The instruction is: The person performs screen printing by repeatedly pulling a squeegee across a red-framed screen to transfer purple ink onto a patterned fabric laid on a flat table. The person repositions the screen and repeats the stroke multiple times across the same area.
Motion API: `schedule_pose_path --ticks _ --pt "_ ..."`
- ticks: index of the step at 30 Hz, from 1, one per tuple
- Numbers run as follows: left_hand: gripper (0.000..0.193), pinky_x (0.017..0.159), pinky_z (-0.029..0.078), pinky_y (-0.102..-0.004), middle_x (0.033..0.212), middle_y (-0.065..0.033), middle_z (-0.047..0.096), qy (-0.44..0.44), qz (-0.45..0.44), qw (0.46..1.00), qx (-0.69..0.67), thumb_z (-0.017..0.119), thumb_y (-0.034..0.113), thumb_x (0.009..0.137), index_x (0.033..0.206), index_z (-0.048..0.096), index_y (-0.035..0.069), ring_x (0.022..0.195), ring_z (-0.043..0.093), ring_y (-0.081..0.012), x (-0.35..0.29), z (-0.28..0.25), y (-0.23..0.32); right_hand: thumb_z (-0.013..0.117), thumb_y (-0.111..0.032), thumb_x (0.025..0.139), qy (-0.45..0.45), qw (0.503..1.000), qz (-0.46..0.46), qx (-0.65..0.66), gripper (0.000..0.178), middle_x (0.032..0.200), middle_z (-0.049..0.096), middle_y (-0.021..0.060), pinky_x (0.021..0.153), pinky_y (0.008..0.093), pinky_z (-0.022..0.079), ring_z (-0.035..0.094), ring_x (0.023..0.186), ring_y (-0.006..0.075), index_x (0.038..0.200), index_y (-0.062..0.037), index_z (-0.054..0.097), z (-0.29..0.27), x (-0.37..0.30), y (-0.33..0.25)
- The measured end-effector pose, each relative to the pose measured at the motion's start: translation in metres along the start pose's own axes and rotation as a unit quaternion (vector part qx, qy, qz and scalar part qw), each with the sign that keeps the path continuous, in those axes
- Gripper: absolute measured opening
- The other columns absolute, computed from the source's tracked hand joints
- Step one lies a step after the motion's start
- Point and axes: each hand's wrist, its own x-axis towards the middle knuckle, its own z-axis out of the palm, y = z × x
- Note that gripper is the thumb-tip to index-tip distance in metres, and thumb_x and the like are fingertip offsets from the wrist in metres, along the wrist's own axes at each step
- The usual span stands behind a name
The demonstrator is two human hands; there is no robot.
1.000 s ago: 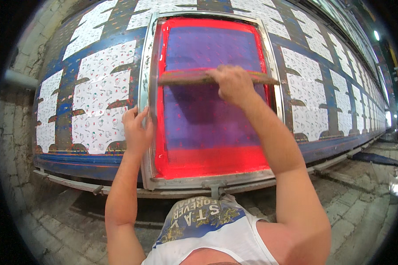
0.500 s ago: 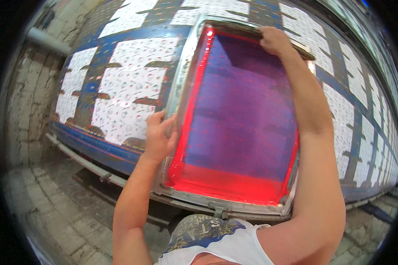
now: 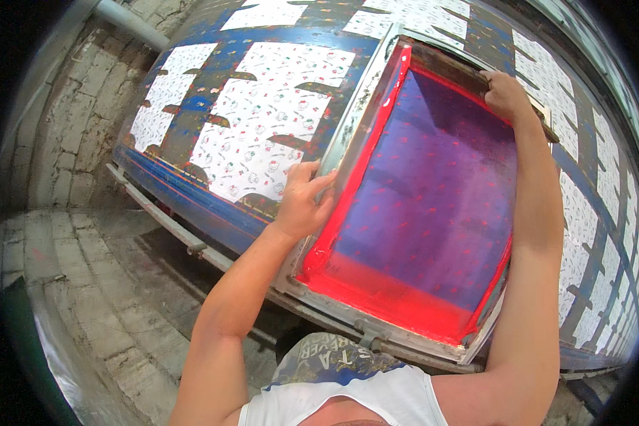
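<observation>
A screen printing frame (image 3: pixel 358 99) with a metal border lies tilted on the long printing table, directly before me. Its purple-blue mesh (image 3: pixel 433 192) is edged in red, and a broad band of red ink (image 3: pixel 397 298) spans the near end. At the far end lies a long, dark squeegee (image 3: pixel 444 60); my right hand (image 3: pixel 508 96) is closed over it, with my arm stretched along the frame's right side. My left hand (image 3: pixel 305 199) grips the left rail with curled fingers, some of them partly hidden at the rail.
White sheets with small red and dark prints (image 3: pixel 273 121) lie in rows on the blue-stained table (image 3: pixel 192 167). A metal rail (image 3: pixel 170 227) runs along its near edge. Worn paving (image 3: pixel 85 284) is at the left, and a pale pipe (image 3: pixel 131 25) at the far left.
The whole view has turned, so the table, frame and both hands appear farther right and more tilted. Both hands keep their places on the frame and the squeegee.
</observation>
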Motion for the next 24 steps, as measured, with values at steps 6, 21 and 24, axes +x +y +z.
schedule_pose_path --ticks 6,21,24 --pt "0.043 0.101 0.048 -0.0537 0.127 -0.0238 0.065 0.020 0.014 1.000 -0.004 0.078 0.001 0.083 0.127 0.079 0.006 0.116 0.060 -0.0451 -0.004 0.003 -0.003 0.060 -0.001 0.082 -0.045 0.998 -0.022 0.046 0.053 0.119 0.078 0.0240 0.098 0.0534 0.059 0.074 0.113 0.0458 0.129 -0.0145 0.080 -0.011 -0.096 -0.057" --pt "0.037 0.105 0.048 -0.0532 0.116 -0.0208 0.064 0.040 0.010 0.999 -0.004 0.079 0.010 0.087 0.123 0.082 0.005 0.115 0.059 -0.0409 -0.012 0.013 -0.014 0.075 0.001 0.074 -0.043 0.998 -0.028 0.024 0.052 0.103 0.076 0.0118 0.090 0.0507 0.061 0.075 0.101 0.0365 0.123 -0.0161 0.080 -0.011 -0.399 -0.256" --pt "0.039 0.104 0.049 -0.0533 0.116 -0.0202 0.062 0.014 -0.004 1.000 0.010 0.077 0.015 0.087 0.125 0.083 0.006 0.117 0.056 -0.0420 -0.011 0.013 -0.016 0.077 0.000 0.073 -0.027 0.999 -0.031 0.024 0.054 0.106 0.076 0.0108 0.091 0.0486 0.059 0.074 0.102 0.0354 0.125 -0.0143 0.079 -0.009 -0.432 -0.278"
